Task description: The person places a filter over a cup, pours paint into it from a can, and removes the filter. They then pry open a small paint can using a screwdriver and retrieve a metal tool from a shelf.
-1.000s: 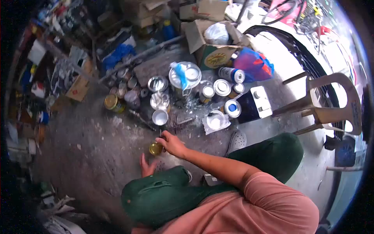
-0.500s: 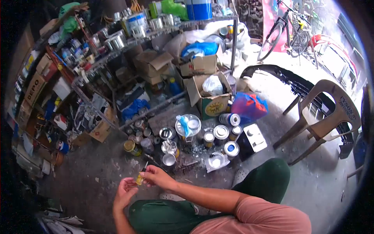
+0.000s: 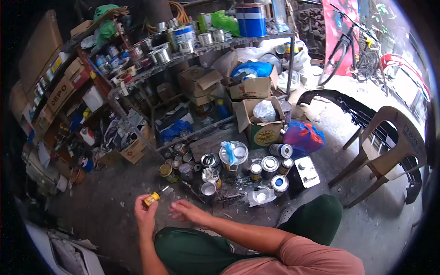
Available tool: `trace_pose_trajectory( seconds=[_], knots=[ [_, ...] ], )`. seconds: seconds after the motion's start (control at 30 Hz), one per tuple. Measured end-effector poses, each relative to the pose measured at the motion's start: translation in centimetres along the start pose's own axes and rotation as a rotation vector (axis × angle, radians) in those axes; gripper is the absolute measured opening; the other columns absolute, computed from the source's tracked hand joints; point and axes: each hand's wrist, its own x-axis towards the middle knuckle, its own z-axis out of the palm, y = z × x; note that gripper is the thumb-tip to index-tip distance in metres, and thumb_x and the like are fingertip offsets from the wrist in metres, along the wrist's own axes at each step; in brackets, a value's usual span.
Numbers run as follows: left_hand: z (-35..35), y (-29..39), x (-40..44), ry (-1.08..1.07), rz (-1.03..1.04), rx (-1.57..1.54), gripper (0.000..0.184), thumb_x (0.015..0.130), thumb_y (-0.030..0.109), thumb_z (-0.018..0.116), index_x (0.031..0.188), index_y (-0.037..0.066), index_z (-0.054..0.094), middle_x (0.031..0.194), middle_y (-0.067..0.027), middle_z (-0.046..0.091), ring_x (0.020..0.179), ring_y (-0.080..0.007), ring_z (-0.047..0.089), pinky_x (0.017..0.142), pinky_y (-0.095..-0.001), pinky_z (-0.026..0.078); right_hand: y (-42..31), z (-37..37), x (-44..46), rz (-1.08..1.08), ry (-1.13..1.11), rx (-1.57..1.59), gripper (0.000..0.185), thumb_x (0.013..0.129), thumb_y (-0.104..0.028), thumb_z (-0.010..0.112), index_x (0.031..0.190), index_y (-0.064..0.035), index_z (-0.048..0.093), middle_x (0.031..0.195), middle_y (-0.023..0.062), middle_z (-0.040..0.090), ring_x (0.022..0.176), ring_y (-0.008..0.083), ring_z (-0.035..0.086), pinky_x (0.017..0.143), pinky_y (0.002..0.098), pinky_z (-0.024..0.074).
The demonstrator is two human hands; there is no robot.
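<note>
My left hand point(image 3: 145, 213) grips a short screwdriver point(image 3: 151, 198) by its stubby yellow handle, and the metal shaft points up and to the right. Beside it, a little to the right, my right hand point(image 3: 187, 211) is empty with its fingers loosely apart. Both hands are above the concrete floor, in front of my knees. Nearest beyond them are an olive-and-yellow can point(image 3: 168, 173) and an open metal can point(image 3: 208, 188) with a pale inside.
Several paint cans, among them a large lidded one point(image 3: 233, 154), stand on the floor ahead. A clear tub point(image 3: 261, 195) holds something white. A loaded shelf point(image 3: 197, 52) and cardboard boxes point(image 3: 261, 127) are behind. At right is a brown plastic chair point(image 3: 385, 142).
The screwdriver has gone from between both hands into my left hand alone, now rising a little. My right hand has let go and opened. The camera view has shifted slightly.
</note>
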Motion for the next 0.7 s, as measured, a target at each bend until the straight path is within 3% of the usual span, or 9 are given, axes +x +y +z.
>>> trace_pose_trajectory(
  seconds=[0.1,0.13,0.23,0.37,0.43,0.5,0.57,0.63,0.7],
  knots=[
    [-0.9,-0.5,-0.3,0.097,0.005,-0.060,0.027,0.092,0.006,0.070,0.117,0.003,0.058,0.106,-0.0008,0.059,0.095,-0.0086,0.056,0.085,-0.0257,0.048,5.7,0.8,0.6,-0.067,-0.114,-0.454,0.076,0.104,-0.061,0.045,0.152,-0.0029,0.043,0.155,0.0168,0.046,0.142,0.0306,0.044,0.117,0.0406,0.0345],
    [-0.8,-0.1,-0.3,0.128,0.007,-0.056,0.027,0.092,0.006,0.070,0.117,0.003,0.058,0.106,-0.0008,0.059,0.096,-0.0087,0.056,0.085,-0.0257,0.048,2.7,1.7,-1.7,0.065,-0.302,-0.606,0.082,0.105,-0.063,0.037,0.159,-0.0005,0.030,0.163,0.0180,0.035,0.151,0.0330,0.031,0.124,0.0390,0.0232],
    [-1.3,-0.7,-0.3,0.202,0.038,-0.031,0.026,0.093,0.006,0.070,0.116,0.003,0.058,0.107,-0.0018,0.058,0.096,-0.0098,0.056,0.086,-0.0263,0.048,2.3,1.7,-1.3,0.007,-0.422,-0.594,0.085,0.104,-0.068,0.033,0.155,0.0001,0.038,0.159,0.0215,0.040,0.148,0.0345,0.036,0.122,0.0410,0.0264],
    [-1.6,-1.8,0.2,0.241,0.159,0.036,0.022,0.093,0.006,0.070,0.112,0.003,0.059,0.111,-0.0044,0.057,0.100,-0.0127,0.057,0.089,-0.0284,0.048,0.1,0.8,-1.9,0.180,-0.450,-0.775,0.086,0.102,-0.070,0.036,0.153,-0.0001,0.043,0.158,0.0237,0.041,0.147,0.0373,0.038,0.121,0.0415,0.0286],
    [-1.8,-2.0,0.6,0.244,0.224,0.139,0.021,0.091,0.003,0.070,0.109,0.002,0.059,0.115,-0.0069,0.056,0.105,-0.0168,0.057,0.093,-0.0310,0.049,-0.1,-0.8,-2.0,0.161,-0.479,-0.896,0.087,0.101,-0.070,0.038,0.149,0.0012,0.048,0.152,0.0246,0.049,0.142,0.0379,0.045,0.119,0.0425,0.0322],
    [-1.5,-0.7,0.8,0.224,0.239,0.200,0.022,0.089,0.001,0.069,0.109,0.001,0.060,0.116,-0.0078,0.057,0.106,-0.0185,0.057,0.094,-0.0321,0.049,-4.5,-2.2,-3.8,0.257,-0.653,-0.896,0.084,0.100,-0.069,0.042,0.141,0.0031,0.056,0.141,0.0246,0.058,0.134,0.0385,0.053,0.115,0.0441,0.0378],
    [-0.7,1.2,2.0,0.182,0.265,0.197,0.024,0.089,0.001,0.069,0.112,0.001,0.060,0.117,-0.0086,0.058,0.108,-0.0193,0.058,0.095,-0.0322,0.048,-6.3,-5.3,-4.2,0.432,-0.802,-1.103,0.076,0.101,-0.065,0.044,0.136,0.0007,0.061,0.135,0.0234,0.063,0.128,0.0381,0.058,0.110,0.0465,0.0422],
    [-0.7,3.5,3.8,0.070,0.326,0.250,0.026,0.091,0.000,0.067,0.116,0.002,0.061,0.121,-0.0083,0.058,0.111,-0.0181,0.057,0.095,-0.0307,0.049,-8.6,-7.9,-7.9,0.397,-0.685,-1.254,0.064,0.101,-0.055,0.054,0.136,-0.0024,0.063,0.135,0.0227,0.064,0.126,0.0366,0.060,0.108,0.0430,0.0440],
    [1.0,7.5,5.0,0.034,0.209,0.179,0.028,0.094,0.002,0.065,0.122,0.002,0.060,0.113,-0.0040,0.062,0.104,-0.0129,0.059,0.093,-0.0292,0.049,-9.6,-11.8,-10.5,0.528,-0.620,-1.380,0.055,0.100,-0.044,0.058,0.139,-0.0054,0.061,0.137,0.0218,0.063,0.126,0.0381,0.059,0.108,0.0446,0.0434]
  ],
)
